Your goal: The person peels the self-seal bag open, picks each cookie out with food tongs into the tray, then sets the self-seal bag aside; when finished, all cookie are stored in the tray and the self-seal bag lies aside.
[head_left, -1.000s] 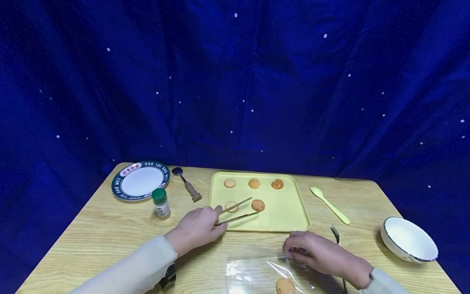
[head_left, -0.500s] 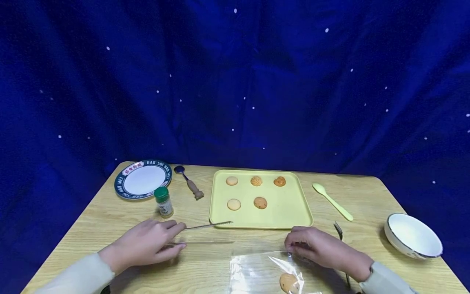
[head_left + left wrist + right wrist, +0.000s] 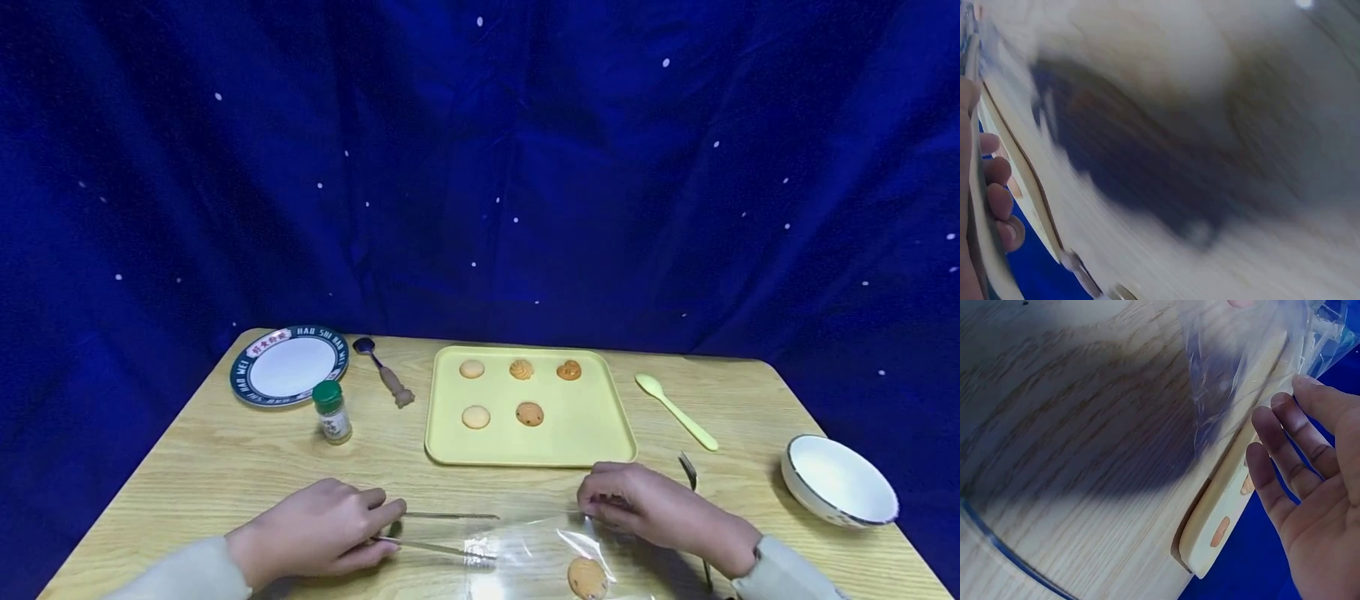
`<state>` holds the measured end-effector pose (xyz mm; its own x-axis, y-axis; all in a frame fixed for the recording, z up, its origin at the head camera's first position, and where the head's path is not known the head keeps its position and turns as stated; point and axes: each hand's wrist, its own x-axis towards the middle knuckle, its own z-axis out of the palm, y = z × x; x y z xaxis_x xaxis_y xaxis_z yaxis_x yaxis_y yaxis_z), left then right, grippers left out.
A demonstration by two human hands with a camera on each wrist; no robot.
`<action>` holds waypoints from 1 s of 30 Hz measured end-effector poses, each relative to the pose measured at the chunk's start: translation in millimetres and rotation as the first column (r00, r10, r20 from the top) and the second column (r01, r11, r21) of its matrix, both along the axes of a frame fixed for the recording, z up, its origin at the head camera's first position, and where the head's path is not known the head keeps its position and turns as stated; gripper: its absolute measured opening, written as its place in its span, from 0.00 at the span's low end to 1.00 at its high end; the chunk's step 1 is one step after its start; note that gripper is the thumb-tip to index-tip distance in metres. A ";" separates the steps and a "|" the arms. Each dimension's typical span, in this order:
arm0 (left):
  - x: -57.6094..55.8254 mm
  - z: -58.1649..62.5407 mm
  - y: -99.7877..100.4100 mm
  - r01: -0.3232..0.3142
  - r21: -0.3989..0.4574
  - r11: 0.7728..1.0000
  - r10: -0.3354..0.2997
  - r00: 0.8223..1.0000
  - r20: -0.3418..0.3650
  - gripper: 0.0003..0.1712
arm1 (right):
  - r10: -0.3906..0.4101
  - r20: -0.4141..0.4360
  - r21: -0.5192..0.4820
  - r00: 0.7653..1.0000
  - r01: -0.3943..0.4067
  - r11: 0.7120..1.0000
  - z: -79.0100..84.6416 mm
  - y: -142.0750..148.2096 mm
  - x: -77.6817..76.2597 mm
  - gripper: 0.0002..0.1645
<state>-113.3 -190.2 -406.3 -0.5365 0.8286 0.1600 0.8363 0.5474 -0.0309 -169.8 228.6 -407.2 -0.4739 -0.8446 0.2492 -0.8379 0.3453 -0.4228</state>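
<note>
In the head view, my left hand (image 3: 322,533) grips a pair of metal tongs (image 3: 450,516) at the front of the table. The tong arms stand apart with nothing between them, their tips right at the left edge of a clear plastic bag (image 3: 517,562). My right hand (image 3: 652,512) pinches the bag's far right edge between thumb and fingertips. A speckled round cookie (image 3: 587,577) shows through the bag. Behind both hands, a yellow tray (image 3: 585,446) holds several cookies, among them a speckled one (image 3: 529,414) and a swirled one (image 3: 521,369).
A fork (image 3: 690,473) lies partly under my right wrist. Beyond it are a pale yellow spoon (image 3: 678,415) and a white bowl (image 3: 840,483). To the left stand a green-capped shaker (image 3: 332,412), a dark-rimmed plate (image 3: 291,367) and a brown-handled spoon (image 3: 390,379).
My left hand has drawn the tongs back from over the tray to the front left, then brought them forward to the bag's left edge. The right hand stays at the bag.
</note>
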 end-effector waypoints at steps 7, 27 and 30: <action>4.5 -1.1 28.2 -0.008 0.020 1.000 0.007 0.997 0.081 0.16 | -0.017 -0.008 0.014 1.000 0.017 1.000 1.3 -0.3 3.2 0.06; 4.9 -11.7 100.1 0.095 0.045 0.994 -0.092 0.994 -0.064 0.16 | 0.003 -0.001 0.010 1.000 -0.003 1.000 1.8 -1.4 3.7 0.07; 4.7 -10.4 101.1 0.097 0.034 0.995 -0.097 0.995 -0.011 0.16 | -0.001 0.004 0.014 1.000 0.001 1.000 2.3 -1.1 3.9 0.06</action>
